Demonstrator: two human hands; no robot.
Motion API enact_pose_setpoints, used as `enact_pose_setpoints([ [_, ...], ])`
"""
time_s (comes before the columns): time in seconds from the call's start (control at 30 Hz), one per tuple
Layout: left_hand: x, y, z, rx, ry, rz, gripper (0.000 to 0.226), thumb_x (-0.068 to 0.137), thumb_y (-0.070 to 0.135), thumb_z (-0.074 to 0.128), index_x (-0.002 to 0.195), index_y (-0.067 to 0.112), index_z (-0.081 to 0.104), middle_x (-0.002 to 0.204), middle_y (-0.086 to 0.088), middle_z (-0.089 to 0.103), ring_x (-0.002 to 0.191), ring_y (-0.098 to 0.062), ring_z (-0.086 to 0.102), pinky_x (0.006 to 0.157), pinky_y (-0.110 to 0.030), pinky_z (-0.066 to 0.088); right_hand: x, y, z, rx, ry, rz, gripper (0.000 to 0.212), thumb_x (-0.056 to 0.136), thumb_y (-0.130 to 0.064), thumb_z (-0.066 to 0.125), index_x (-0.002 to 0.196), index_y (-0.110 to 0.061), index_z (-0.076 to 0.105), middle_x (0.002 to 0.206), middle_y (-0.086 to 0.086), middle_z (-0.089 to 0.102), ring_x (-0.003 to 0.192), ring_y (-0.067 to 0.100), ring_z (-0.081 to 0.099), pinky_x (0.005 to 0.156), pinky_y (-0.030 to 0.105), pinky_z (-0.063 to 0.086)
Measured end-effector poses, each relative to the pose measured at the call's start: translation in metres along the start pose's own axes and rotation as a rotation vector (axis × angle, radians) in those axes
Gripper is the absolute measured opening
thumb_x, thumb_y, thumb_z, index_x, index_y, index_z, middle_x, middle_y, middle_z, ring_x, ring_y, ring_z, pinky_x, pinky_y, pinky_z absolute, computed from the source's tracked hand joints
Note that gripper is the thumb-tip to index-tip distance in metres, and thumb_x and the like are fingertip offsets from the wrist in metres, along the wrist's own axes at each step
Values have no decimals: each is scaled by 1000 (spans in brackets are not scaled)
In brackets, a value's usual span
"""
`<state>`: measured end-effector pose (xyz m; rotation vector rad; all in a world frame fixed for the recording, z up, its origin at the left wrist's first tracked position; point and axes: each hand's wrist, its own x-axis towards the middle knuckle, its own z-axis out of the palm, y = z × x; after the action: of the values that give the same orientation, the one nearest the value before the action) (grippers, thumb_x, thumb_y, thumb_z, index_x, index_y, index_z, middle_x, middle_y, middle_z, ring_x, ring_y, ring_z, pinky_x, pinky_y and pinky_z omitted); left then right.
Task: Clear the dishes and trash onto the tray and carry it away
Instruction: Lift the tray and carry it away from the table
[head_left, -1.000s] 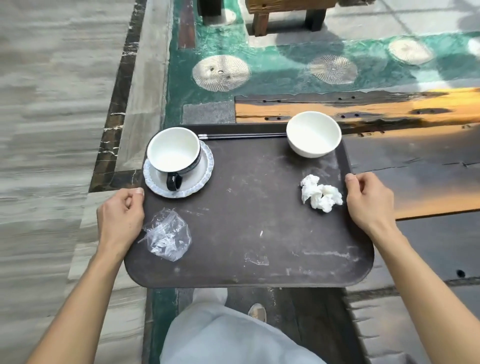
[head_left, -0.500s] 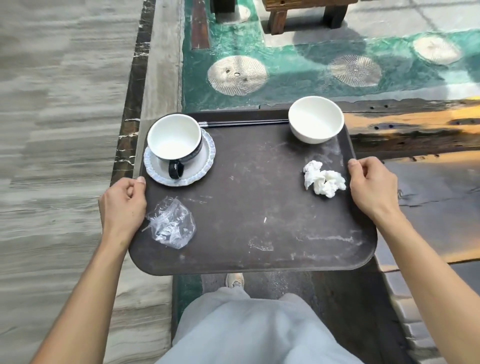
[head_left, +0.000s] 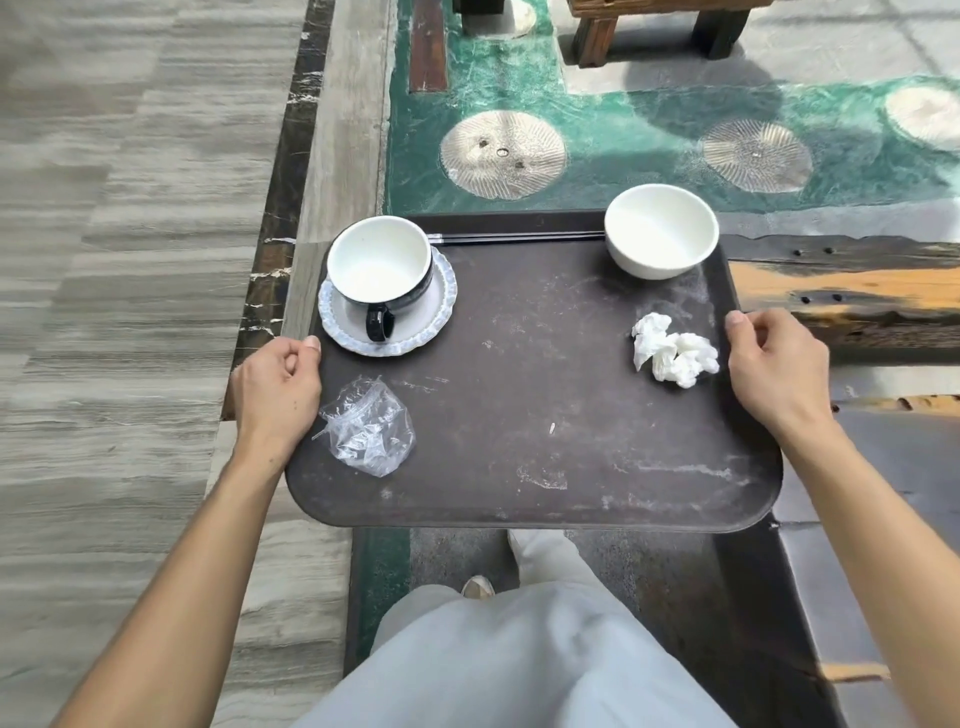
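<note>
A dark brown tray (head_left: 530, 415) is held level in the air, above the floor. My left hand (head_left: 275, 397) grips its left rim and my right hand (head_left: 776, 374) grips its right rim. On the tray's far left a white cup with a dark handle (head_left: 382, 270) stands on a pale blue saucer (head_left: 431, 325). A white bowl (head_left: 660, 231) sits at the far right corner. Black chopsticks (head_left: 519, 238) lie along the far rim. A crumpled white napkin (head_left: 672, 356) lies near my right hand. Clear plastic wrap (head_left: 369, 428) lies near my left hand.
A dark wooden table (head_left: 852, 291) with orange patches lies to the right, partly under the tray's right side. Ahead is green patterned floor (head_left: 597, 124) and a wooden bench's legs (head_left: 597, 39). Grey striped flooring (head_left: 130, 234) spreads left. My light trousers and one shoe show below.
Both hands have carried the tray leftward and away from the wooden table, out over the floor. The items on it have kept their places.
</note>
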<state>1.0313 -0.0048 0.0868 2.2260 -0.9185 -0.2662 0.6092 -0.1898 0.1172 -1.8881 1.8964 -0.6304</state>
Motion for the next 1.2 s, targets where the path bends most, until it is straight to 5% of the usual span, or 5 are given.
enact_pose_setpoints([
  [0.27, 89, 49, 57, 13, 51, 3, 43, 96, 42, 50, 73, 7, 59, 51, -6, 42, 64, -39, 51, 72, -44, 48, 135, -17, 20, 25, 3, -67, 38, 100, -36, 45, 99, -2, 63, 95, 18, 68, 95, 38, 59, 77, 37, 36],
  [0.5, 157, 88, 91, 23, 76, -34, 38, 97, 39, 52, 73, 9, 60, 51, -3, 41, 60, -31, 45, 70, -43, 45, 233, -43, 32, -11, -29, -76, 37, 100, -38, 44, 93, -6, 61, 84, 11, 61, 92, 39, 59, 73, 36, 34],
  [0.7, 236, 101, 114, 15, 91, -43, 40, 96, 41, 51, 75, 8, 61, 61, -19, 57, 67, -36, 55, 70, -43, 46, 305, -72, 63, -5, -42, -62, 38, 100, -39, 44, 93, -5, 61, 83, 12, 62, 93, 40, 59, 78, 39, 37],
  [0.97, 385, 105, 141, -12, 37, -11, 43, 94, 45, 50, 70, 11, 57, 51, -1, 39, 57, -26, 39, 72, -44, 47, 402, -136, 116, 18, 12, -40, 38, 100, -37, 45, 100, -4, 64, 94, 18, 69, 95, 39, 60, 84, 39, 39],
  [1.2, 516, 121, 148, -1, -12, 15, 41, 96, 38, 52, 67, 9, 54, 53, -5, 36, 58, -27, 36, 65, -40, 42, 478, -199, 163, 6, 47, 5, 39, 100, -38, 45, 100, -4, 64, 95, 18, 69, 95, 38, 60, 76, 34, 33],
])
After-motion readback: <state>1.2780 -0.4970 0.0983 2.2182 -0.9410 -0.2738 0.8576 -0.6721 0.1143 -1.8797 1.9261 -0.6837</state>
